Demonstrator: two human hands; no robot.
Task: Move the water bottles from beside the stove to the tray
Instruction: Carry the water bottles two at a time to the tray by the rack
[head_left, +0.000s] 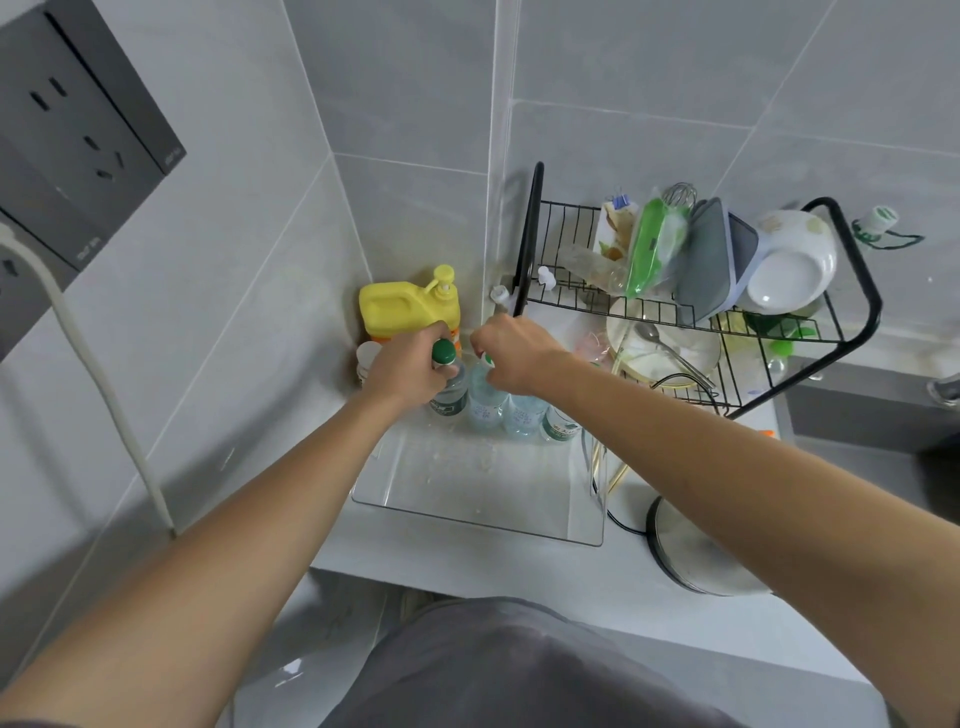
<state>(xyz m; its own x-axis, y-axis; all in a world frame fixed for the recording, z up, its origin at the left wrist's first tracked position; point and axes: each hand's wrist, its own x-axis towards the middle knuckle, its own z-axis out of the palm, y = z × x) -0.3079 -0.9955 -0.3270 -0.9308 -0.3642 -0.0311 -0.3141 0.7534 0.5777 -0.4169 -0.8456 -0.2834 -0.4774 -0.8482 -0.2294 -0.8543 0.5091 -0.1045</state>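
At clear plastic tray (467, 512): left hand (410, 364) grips green-capped bottle (448, 387); right hand (511, 358) pinches neighbouring bottle (485, 397).

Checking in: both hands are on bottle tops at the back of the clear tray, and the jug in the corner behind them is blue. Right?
Not quite: the pump jug is yellow, not blue, as the head view shows. The rest holds: the left hand grips the green-capped bottle and the right hand grips the top of a pale bottle, both at the back of the clear tray.
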